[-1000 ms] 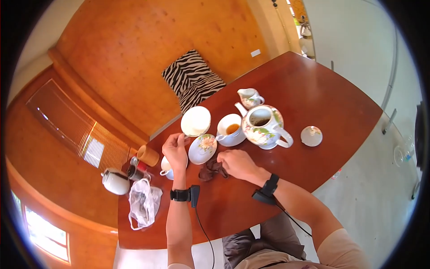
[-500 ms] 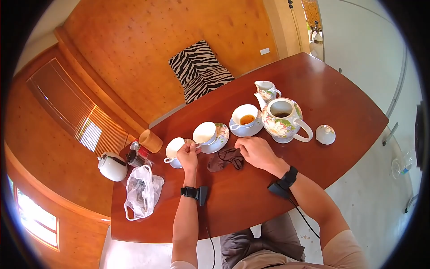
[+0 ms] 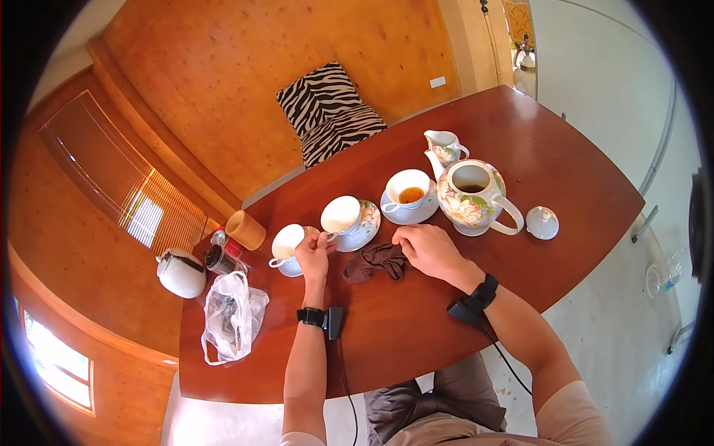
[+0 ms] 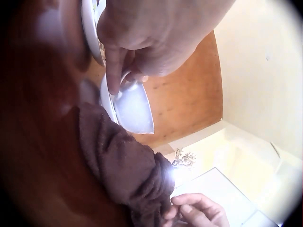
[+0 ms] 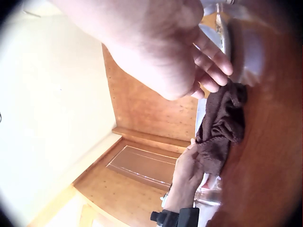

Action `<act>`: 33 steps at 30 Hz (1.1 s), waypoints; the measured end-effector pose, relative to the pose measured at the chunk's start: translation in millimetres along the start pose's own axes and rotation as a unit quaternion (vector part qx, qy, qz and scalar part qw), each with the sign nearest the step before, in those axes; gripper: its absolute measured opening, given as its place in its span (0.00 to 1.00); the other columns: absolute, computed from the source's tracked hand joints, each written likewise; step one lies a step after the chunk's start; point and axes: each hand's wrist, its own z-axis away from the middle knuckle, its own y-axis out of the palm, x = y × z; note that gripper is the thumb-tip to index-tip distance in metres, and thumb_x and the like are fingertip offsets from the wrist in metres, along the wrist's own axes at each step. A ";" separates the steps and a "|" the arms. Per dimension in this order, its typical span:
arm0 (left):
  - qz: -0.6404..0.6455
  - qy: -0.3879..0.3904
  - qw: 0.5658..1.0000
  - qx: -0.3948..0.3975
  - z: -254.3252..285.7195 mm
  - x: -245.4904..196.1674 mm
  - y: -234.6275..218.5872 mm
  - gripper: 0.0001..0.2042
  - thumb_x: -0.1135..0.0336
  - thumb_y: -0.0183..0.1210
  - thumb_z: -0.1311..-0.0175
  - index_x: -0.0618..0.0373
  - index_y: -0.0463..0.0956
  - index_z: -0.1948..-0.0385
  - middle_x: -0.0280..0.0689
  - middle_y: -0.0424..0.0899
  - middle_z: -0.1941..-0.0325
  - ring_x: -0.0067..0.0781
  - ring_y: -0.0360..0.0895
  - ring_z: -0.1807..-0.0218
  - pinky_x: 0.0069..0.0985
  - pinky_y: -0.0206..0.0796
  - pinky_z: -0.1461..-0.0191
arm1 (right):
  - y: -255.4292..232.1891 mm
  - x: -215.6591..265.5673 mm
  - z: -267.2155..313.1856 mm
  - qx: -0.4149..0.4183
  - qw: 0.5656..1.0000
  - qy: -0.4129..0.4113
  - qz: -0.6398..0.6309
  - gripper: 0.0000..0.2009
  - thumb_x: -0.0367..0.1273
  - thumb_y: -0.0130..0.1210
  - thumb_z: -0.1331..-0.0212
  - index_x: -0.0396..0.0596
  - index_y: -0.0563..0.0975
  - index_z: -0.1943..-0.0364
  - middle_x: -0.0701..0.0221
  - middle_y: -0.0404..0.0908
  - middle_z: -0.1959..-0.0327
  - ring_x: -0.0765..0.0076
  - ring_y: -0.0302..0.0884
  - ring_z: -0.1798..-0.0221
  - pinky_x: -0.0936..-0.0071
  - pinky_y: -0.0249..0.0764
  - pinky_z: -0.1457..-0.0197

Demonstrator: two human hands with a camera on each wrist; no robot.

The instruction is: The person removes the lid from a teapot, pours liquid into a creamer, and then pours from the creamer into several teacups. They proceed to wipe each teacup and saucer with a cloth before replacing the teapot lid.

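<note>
My left hand pinches the handle of the middle teacup, which stands on a floral saucer. In the left wrist view, index finger and thumb meet at the handle of this white cup. My right hand hovers by the end of a crumpled brown cloth, fingers loosely bent. The right wrist view shows its fingertips beside the cloth, gripping nothing. Left of the left hand is another teacup on its saucer. A third teacup holds some brown liquid.
On the right stand a floral teapot without its lid, a small creamer and the lid. Leftward are a plastic bag, a white kettle, a dark-filled jar and a wooden cylinder.
The middle teacup, held up beyond its saucer a second ago, came down onto it with my left hand. The right hand stayed by the cloth. The head view shifted slightly.
</note>
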 end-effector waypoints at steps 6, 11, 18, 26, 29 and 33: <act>-0.001 -0.023 1.000 0.008 0.8 1.0 -4.1 0.10 0.70 0.58 0.27 0.72 0.78 0.59 0.44 0.86 0.61 0.32 0.86 0.67 0.25 0.84 0.63 | -1.5 2.1 1.1 0.005 1.000 -0.004 0.004 0.05 0.27 0.52 0.39 0.44 0.80 0.66 0.59 0.85 0.67 0.47 0.83 0.62 0.52 0.78 0.58; -0.071 0.008 0.997 -0.002 12.0 -12.9 -6.3 0.13 0.66 0.57 0.26 0.69 0.76 0.50 0.46 0.84 0.56 0.34 0.87 0.66 0.25 0.83 0.66 | -0.9 1.1 1.4 0.016 1.000 -0.003 0.005 0.05 0.26 0.53 0.42 0.44 0.80 0.65 0.59 0.85 0.67 0.48 0.83 0.61 0.53 0.78 0.57; -0.179 0.123 0.976 -0.033 42.5 -68.1 0.5 0.10 0.68 0.60 0.28 0.69 0.80 0.59 0.40 0.85 0.68 0.26 0.84 0.72 0.23 0.75 0.73 | 1.0 -2.6 2.0 0.038 0.999 0.012 0.015 0.05 0.28 0.53 0.38 0.46 0.81 0.63 0.62 0.86 0.65 0.49 0.83 0.61 0.53 0.78 0.57; -0.179 0.117 0.976 0.049 60.0 -87.8 26.7 0.09 0.69 0.62 0.30 0.68 0.81 0.64 0.41 0.85 0.72 0.24 0.82 0.74 0.23 0.70 0.71 | -0.3 0.8 1.2 0.039 0.999 0.012 0.019 0.06 0.26 0.54 0.43 0.44 0.81 0.65 0.60 0.86 0.67 0.49 0.84 0.61 0.54 0.80 0.56; -0.190 0.133 0.971 0.064 63.6 -94.2 42.2 0.08 0.69 0.62 0.30 0.68 0.81 0.64 0.41 0.85 0.72 0.24 0.83 0.74 0.23 0.71 0.71 | -1.2 0.5 1.2 0.039 0.999 0.015 0.025 0.06 0.26 0.54 0.43 0.44 0.81 0.65 0.60 0.86 0.67 0.50 0.84 0.61 0.54 0.80 0.56; -0.189 0.165 0.966 0.063 69.2 -83.5 42.9 0.09 0.69 0.61 0.29 0.68 0.82 0.64 0.41 0.86 0.74 0.24 0.84 0.72 0.23 0.72 0.68 | -0.4 -1.0 1.2 0.036 0.999 0.013 0.024 0.06 0.26 0.55 0.44 0.44 0.81 0.65 0.60 0.86 0.67 0.50 0.84 0.62 0.54 0.80 0.57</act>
